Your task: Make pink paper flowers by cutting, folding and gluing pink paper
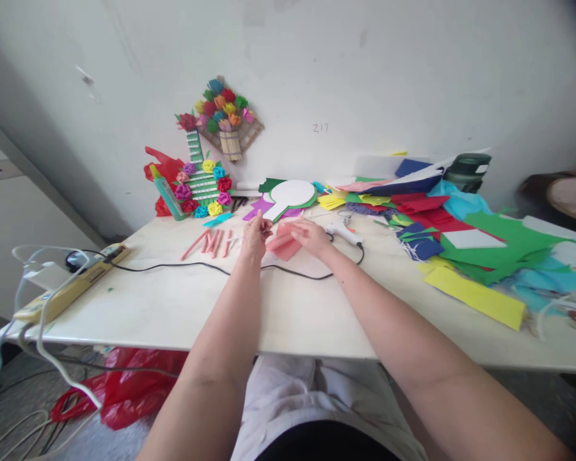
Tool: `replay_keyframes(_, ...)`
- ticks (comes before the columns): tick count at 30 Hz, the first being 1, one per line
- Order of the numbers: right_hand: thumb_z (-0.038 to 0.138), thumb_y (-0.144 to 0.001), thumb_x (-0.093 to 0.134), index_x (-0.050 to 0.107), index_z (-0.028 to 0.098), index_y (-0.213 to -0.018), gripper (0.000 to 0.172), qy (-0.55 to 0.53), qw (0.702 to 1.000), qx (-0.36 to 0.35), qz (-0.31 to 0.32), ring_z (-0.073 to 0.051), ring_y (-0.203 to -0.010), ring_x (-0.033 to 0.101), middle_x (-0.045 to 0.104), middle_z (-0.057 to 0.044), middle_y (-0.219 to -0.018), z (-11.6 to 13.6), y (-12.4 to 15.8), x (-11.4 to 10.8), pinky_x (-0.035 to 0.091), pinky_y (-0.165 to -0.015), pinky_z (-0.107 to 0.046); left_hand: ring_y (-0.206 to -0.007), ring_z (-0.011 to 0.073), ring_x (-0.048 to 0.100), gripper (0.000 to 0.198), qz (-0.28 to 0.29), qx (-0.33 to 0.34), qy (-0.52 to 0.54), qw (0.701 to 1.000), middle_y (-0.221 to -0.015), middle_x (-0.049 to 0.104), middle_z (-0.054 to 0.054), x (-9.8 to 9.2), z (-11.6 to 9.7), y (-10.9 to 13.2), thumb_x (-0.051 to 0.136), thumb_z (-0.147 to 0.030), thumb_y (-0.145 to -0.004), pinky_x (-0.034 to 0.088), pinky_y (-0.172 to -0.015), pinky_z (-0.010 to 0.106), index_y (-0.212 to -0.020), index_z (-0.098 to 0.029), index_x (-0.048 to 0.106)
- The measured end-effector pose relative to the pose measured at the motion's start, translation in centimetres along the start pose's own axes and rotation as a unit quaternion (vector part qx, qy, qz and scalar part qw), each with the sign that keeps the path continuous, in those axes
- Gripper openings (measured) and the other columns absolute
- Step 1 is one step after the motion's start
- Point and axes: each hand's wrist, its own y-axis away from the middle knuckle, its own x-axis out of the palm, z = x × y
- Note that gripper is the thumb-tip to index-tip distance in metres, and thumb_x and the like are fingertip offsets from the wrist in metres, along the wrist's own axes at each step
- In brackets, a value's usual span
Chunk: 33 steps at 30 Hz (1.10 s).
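Note:
Pink paper (284, 244) lies on the white table between my hands. My right hand (310, 235) rests on its right side, fingers stretched out and pointing left. Just left of the paper, my left hand (256, 237) is raised with fingers bent together; what they hold, if anything, is too small to name. Several rolled pink paper strips (214, 243) lie left of my left hand. Behind both hands sits a white round shape with a handle (292, 193), on green and purple pieces. A white glue gun (344, 233) lies right of my right hand.
A yellow power strip (72, 285) with cables stands at the left. A black cord (201, 264) crosses the table. Paper flower crafts (204, 182) and a green glue bottle (167, 195) stand at the back left. Coloured sheets (489, 246) and a dark cup (466, 171) are at right.

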Motion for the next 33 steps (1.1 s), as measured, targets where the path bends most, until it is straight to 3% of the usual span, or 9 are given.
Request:
replay_keyframes(5, 0.026, -0.078, 0.055, 0.068, 0.019, -0.100, 0.027, -0.092, 0.990, 0.084, -0.067, -0.019, -0.105, 0.057, 0.064, -0.007, -0.110, -0.7, -0.3, -1.3, 0.045, -0.088, -0.032, -0.057, 0.0066, 0.050, 0.031, 0.001, 0.012, -0.030, 0.999, -0.066, 0.052, -0.002, 0.2, 0.1, 0.1, 0.065, -0.042, -0.066, 0.038, -0.050, 0.018, -0.062, -0.017, 0.047)
replay_keyframes(8, 0.025, -0.078, 0.054, 0.069, 0.019, -0.097, 0.025, -0.093, 0.991, 0.068, -0.073, -0.018, -0.103, 0.058, 0.065, -0.007, -0.108, -0.5, -0.3, -1.9, 0.046, -0.087, -0.031, -0.072, 0.0093, 0.055, 0.024, 0.034, 0.029, -0.078, 0.996, -0.082, 0.059, 0.000, 0.6, 0.0, 0.7, 0.069, -0.032, -0.063, 0.042, -0.060, 0.020, -0.075, -0.018, 0.054)
replay_keyframes(11, 0.020, -0.077, 0.054, 0.070, 0.018, -0.094, 0.024, -0.053, 0.996, 0.039, -0.063, -0.018, -0.101, 0.059, 0.066, -0.008, -0.106, 0.1, -0.2, -1.9, 0.046, -0.088, -0.032, -0.098, 0.0161, 0.054, 0.035, 0.101, 0.079, -0.135, 0.983, -0.103, 0.060, 0.005, 1.2, 0.1, 1.3, 0.072, -0.019, -0.057, 0.042, -0.078, 0.025, -0.090, -0.020, 0.059)
replay_keyframes(14, 0.015, -0.075, 0.053, 0.071, 0.021, -0.091, 0.024, -0.019, 0.999, -0.005, -0.029, -0.018, -0.101, 0.060, 0.068, -0.006, -0.101, 0.9, -0.2, -1.7, 0.044, -0.092, -0.033, -0.104, 0.0187, 0.052, 0.044, 0.123, 0.095, -0.214, 0.964, -0.109, 0.060, 0.004, 1.5, 0.4, 1.5, 0.070, -0.009, -0.054, 0.039, -0.086, 0.028, -0.096, -0.022, 0.063)
replay_keyframes(18, 0.015, -0.076, 0.052, 0.071, 0.021, -0.091, 0.025, -0.016, 0.999, -0.036, -0.020, -0.017, -0.101, 0.059, 0.067, -0.005, -0.103, 1.4, -0.2, -1.4, 0.043, -0.093, -0.032, -0.082, 0.0173, 0.058, 0.012, 0.084, 0.096, -0.288, 0.949, -0.077, 0.066, 0.004, 1.5, 1.1, 1.2, 0.065, -0.015, -0.064, 0.042, -0.078, 0.027, -0.075, -0.018, 0.068)
replay_keyframes(23, 0.017, -0.073, 0.056, 0.071, 0.018, -0.080, 0.017, 0.026, 0.998, 0.017, -0.053, -0.019, -0.101, 0.058, 0.065, -0.009, -0.107, 0.3, 0.0, -2.0, 0.046, -0.089, -0.032, -0.079, 0.0148, 0.060, 0.011, -0.002, 0.097, -0.204, 0.974, -0.074, 0.066, 0.003, 0.9, 1.5, 0.4, 0.064, -0.024, -0.067, 0.043, -0.075, 0.025, -0.075, -0.018, 0.068)
replay_keyframes(28, 0.014, -0.070, 0.057, 0.070, 0.019, -0.065, 0.015, 0.110, 0.992, 0.012, 0.067, -0.021, -0.107, 0.056, 0.060, -0.007, -0.119, -0.3, 0.2, -2.3, 0.042, -0.094, -0.033, -0.088, 0.0188, 0.060, 0.024, -0.017, 0.090, -0.128, 0.988, -0.086, 0.068, 0.006, 0.4, 1.7, 0.2, 0.066, -0.033, -0.064, 0.043, -0.082, 0.030, -0.079, -0.016, 0.068)
replay_keyframes(33, 0.022, -0.071, 0.059, 0.072, 0.026, -0.079, 0.016, 0.212, 0.960, 0.005, 0.185, -0.026, -0.111, 0.052, 0.052, 0.001, -0.129, -0.6, 0.5, -1.9, 0.040, -0.094, -0.041, -0.089, 0.0207, 0.061, 0.030, -0.026, 0.079, -0.113, 0.990, -0.089, 0.068, 0.008, 0.5, 1.8, 0.2, 0.067, -0.037, -0.062, 0.044, -0.080, 0.032, -0.082, -0.014, 0.067)
